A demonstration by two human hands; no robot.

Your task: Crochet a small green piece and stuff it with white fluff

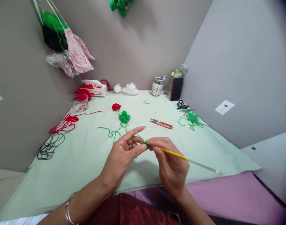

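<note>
1. Presently, the yarn piece sits between left hand and right hand, nearside of the green ball.
2. Left hand pinches it; right hand pinches the yellow-handled hook.
3. Appearance: small, green, partly hidden by fingertips.

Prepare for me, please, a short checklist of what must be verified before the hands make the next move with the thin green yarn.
1. Right hand holding the slim metal tool with yellow grip: ok.
2. Left hand pinching the small green yarn piece: ok.
3. Tool's tip seated in the yarn piece: cannot tell, hidden.
4. Round green yarn ball clear of the small red yarn ball: not ok, green yarn crosses the red ball.
5. Orange-handled metal snips away from both hands: ok, lying on the pale green cloth.
</note>
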